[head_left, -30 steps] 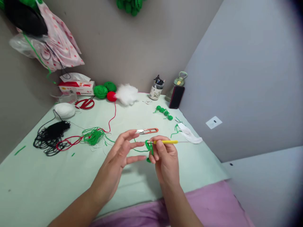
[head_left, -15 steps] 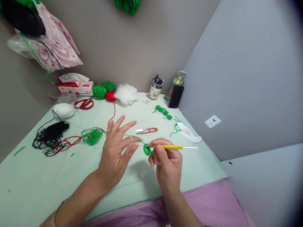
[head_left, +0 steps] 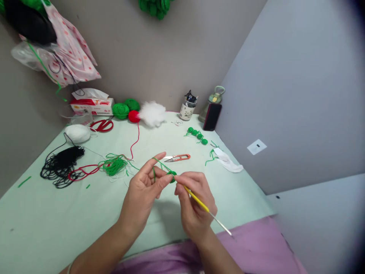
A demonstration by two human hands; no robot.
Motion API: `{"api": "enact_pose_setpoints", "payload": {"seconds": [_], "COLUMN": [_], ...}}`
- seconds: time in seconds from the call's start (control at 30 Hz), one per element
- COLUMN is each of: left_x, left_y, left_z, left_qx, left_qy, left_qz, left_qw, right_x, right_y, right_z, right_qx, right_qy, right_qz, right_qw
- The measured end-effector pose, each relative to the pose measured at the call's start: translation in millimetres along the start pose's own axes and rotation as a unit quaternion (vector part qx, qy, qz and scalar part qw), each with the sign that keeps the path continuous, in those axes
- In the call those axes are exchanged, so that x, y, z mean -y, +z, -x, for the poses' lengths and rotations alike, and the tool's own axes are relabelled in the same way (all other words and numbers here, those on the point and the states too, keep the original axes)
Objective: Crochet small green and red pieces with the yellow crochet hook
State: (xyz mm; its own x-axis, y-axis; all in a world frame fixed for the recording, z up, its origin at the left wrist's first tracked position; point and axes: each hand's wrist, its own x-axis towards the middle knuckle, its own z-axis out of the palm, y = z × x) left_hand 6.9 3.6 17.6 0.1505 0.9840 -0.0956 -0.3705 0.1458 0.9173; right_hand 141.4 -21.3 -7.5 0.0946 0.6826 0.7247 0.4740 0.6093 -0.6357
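Note:
My left hand (head_left: 144, 190) pinches a small green crochet piece (head_left: 172, 174) between thumb and fingers, with green yarn (head_left: 159, 164) looped over its raised forefinger. That strand runs left to a loose tangle of green yarn (head_left: 113, 165) on the pale green table (head_left: 57, 213). My right hand (head_left: 194, 201) grips a yellow-handled crochet hook (head_left: 199, 203); the hook end meets the green piece and the metal tail points down to the right. Both hands hover just above the table near its front edge.
Orange thread snips (head_left: 178, 157) lie just beyond the hands. Black yarn (head_left: 61, 165), red yarn (head_left: 84, 172), a white ball (head_left: 76, 133), red scissors (head_left: 102, 125), a tissue box (head_left: 92, 106), green and red balls, white stuffing (head_left: 152, 113), a jar (head_left: 187, 109), a phone (head_left: 212, 117) and small green pieces (head_left: 196, 135) lie farther back.
My left hand went from spread fingers to a pinch on the green piece, with yarn now over the forefinger. My right hand swung the hook from level to slanting down-right.

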Motion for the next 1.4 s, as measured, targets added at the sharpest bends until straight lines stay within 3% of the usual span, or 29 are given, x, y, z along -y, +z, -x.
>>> {"api": "enact_pose_setpoints", "payload": {"seconds": [0.13,0.2,0.33,0.47,0.63,0.83,0.9,1.07,1.17,1.23,1.3,1.37,1.4], "left_x": [-5.2,-9.0,-15.2,-15.0,-9.7,-7.6,-5.7,0.5,2.5,4.1,5.8,6.6,6.3], "left_y": [-1.3,-3.0,-8.5,-15.7,-24.8,-20.8,-16.5,-11.4,-9.2,-6.1,-2.7,-0.7,-0.6], "left_z": [2.0,1.0,-4.1,-8.3,-9.5,-8.0,-6.4,-5.0,-5.5,-4.3,-1.8,0.6,1.3], "left_qx": [0.053,0.08,0.088,0.08,0.092,0.088,0.096,0.06,0.049,0.052,0.048,0.053,0.058], "left_qy": [-0.027,-0.07,-0.125,-0.089,0.007,0.016,-0.002,-0.014,-0.009,-0.016,-0.04,-0.086,-0.109], "left_qz": [0.025,0.059,0.093,0.053,-0.072,-0.098,-0.077,-0.05,-0.034,-0.01,0.028,0.073,0.093], "left_qw": [0.998,0.993,0.984,0.991,0.993,0.991,0.992,0.997,0.998,0.998,0.998,0.992,0.988], "right_x": [-6.3,-8.5,-7.2,-2.1,-0.8,-5.2,-5.2,-2.7,-1.8,-1.6,-1.8,-2.6,-3.1], "right_y": [0.2,-0.8,-4.9,-9.5,-16.0,-13.6,-8.6,-1.8,-0.4,1.9,4.7,6.4,6.4], "right_z": [7.7,7.0,-0.6,-4.0,-11.4,-23.8,-22.8,-14.8,-9.3,-5.2,-1.5,0.4,0.4], "right_qx": [-0.021,-0.017,0.022,0.027,0.009,0.035,0.041,0.014,0.005,-0.006,-0.036,-0.06,-0.059], "right_qy": [-0.134,-0.144,-0.043,0.096,0.28,0.411,0.423,0.396,0.334,0.238,0.095,-0.018,-0.038], "right_qz": [0.125,0.112,-0.035,-0.169,-0.302,-0.402,-0.417,-0.371,-0.314,-0.22,-0.081,0.025,0.039], "right_qw": [0.983,0.983,0.998,0.981,0.911,0.817,0.803,0.84,0.889,0.946,0.992,0.998,0.997]}}
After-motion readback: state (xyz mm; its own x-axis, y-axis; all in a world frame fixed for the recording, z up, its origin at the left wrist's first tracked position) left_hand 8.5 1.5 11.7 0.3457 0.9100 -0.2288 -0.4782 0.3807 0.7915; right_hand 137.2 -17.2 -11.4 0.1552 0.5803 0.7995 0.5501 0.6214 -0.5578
